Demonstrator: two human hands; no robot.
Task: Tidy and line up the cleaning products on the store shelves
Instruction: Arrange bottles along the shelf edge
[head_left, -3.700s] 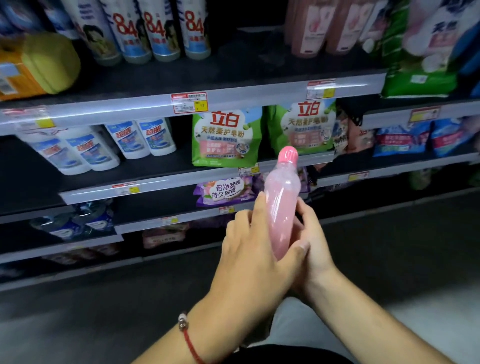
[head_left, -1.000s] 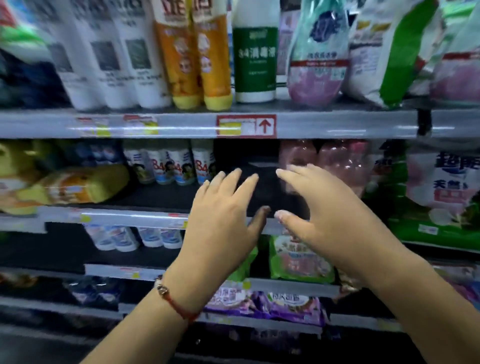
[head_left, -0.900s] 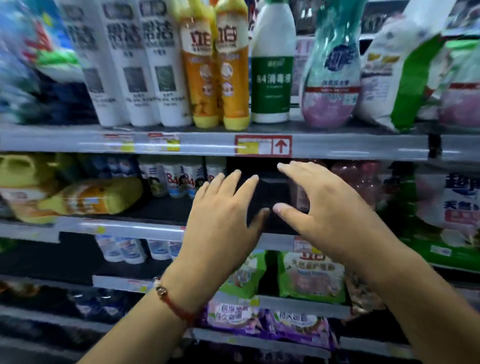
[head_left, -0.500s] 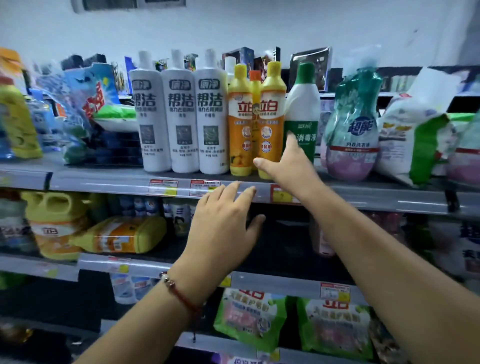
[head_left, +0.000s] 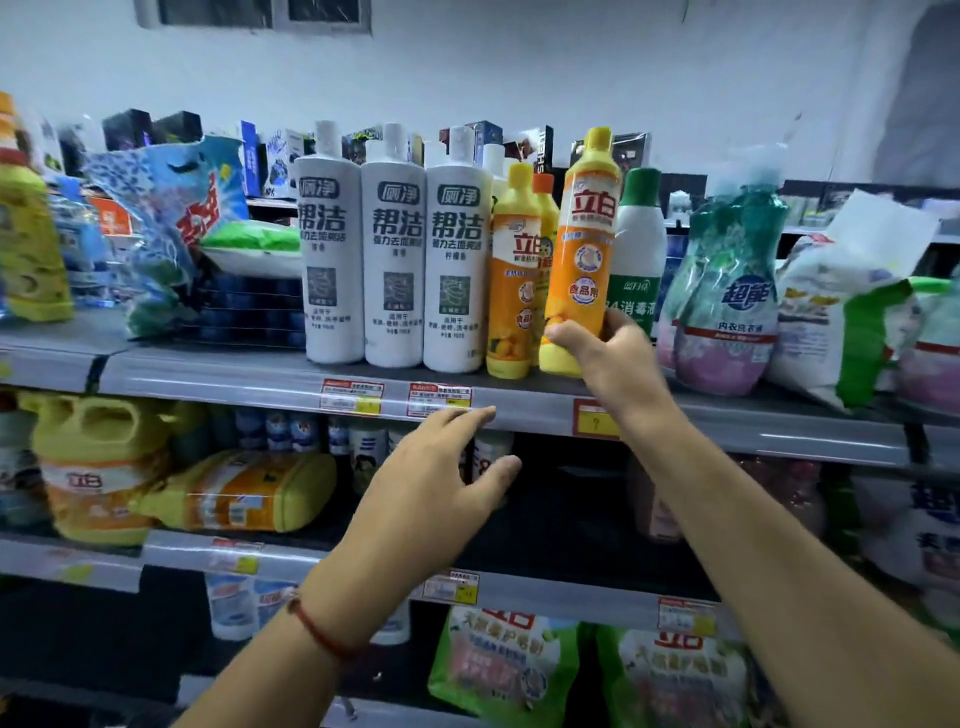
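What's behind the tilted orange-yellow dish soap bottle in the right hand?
Behind the tilted orange-yellow dish soap bottle, gripped by the right hand, stands a white bottle with green cap and label; its lower left is covered. A smaller orange-capped bottle peeks out beside it.

The right hand now grips the yellow bottle, tilting it forward.

The orange bottle looked like smooth, glossy plastic. At its 9 o'clock, three white bottles had a more matt plastic surface. The shelf edge seemed grey painted metal with shiny clear strips over paper price tags.
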